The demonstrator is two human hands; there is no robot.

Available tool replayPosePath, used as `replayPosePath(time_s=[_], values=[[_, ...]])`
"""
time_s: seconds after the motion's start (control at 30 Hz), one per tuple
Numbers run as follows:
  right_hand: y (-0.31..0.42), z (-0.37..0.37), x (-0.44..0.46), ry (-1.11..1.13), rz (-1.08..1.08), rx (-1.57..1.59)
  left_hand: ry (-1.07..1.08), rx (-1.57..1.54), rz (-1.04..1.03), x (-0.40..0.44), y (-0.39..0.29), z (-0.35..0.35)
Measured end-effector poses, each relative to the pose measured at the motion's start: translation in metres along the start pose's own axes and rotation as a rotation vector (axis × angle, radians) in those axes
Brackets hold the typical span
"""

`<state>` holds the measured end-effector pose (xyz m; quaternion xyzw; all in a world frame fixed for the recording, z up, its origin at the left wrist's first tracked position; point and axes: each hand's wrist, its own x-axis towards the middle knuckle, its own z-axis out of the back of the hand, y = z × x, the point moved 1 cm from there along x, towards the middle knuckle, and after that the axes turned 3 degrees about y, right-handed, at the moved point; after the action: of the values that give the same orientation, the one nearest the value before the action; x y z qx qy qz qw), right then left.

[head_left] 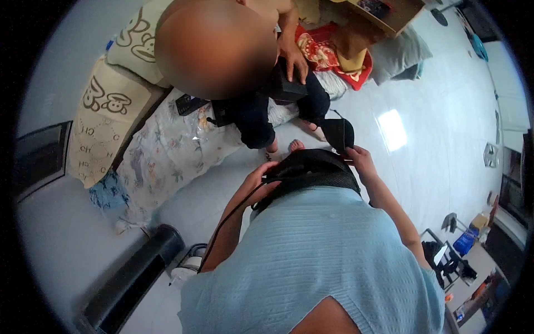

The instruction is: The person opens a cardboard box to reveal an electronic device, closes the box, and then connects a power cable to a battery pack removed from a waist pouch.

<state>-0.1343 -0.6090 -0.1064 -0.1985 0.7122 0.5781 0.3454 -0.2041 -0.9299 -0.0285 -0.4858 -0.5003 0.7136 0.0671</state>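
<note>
A black mesh-like bag (317, 167) sits at my waist, in front of my light blue knit top. My left hand (258, 181) grips the bag's left side, with its fingers partly hidden by the dark fabric. A thin black cable (222, 222) runs from the bag down past my left forearm. On the other side, my right hand (359, 157) pinches the lower edge of a raised black flap (338, 134), which stands up beyond the bag. Whether the flap is joined to the bag, I cannot tell.
Opposite me, a seated person rests a hand (292, 58) on a black box (286, 89). A patterned sofa cover (161, 156), red cloth (320, 47), grey pillow (397, 53) and cardboard box (397, 16) are around them. A black cylindrical bolster (133, 275) lies lower left.
</note>
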Motion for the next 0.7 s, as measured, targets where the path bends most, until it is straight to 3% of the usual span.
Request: replayPosePath(time_s=[0.13, 0.23, 0.37, 0.5, 0.57, 0.63, 0.7], values=[[0.012, -0.005, 0.002, -0.03, 0.131, -0.255, 0.019, -0.073, -0.173, 0.009, 0.029, 0.013], [0.018, -0.01, 0.006, -0.056, 0.261, -0.533, -0.073, -0.359, 0.003, 0.009, 0.028, 0.025], [0.045, -0.037, 0.001, -0.002, 0.441, -0.728, -0.259, -0.213, -0.079, 0.017, 0.017, 0.032], [0.079, -0.06, -0.003, 0.098, 0.367, -0.863, -0.155, -0.253, -0.143, 0.025, 0.008, 0.021], [0.073, -0.062, 0.002, 0.098, 0.362, -0.824, -0.109, -0.043, -0.089, 0.02, 0.001, 0.016], [0.07, -0.06, 0.0, 0.105, 0.361, -0.783, -0.132, -0.023, -0.056, 0.009, 0.0, 0.012], [0.068, -0.058, -0.003, 0.168, 0.156, -0.599, -0.186, 0.031, -0.025, -0.005, 0.009, 0.01]])
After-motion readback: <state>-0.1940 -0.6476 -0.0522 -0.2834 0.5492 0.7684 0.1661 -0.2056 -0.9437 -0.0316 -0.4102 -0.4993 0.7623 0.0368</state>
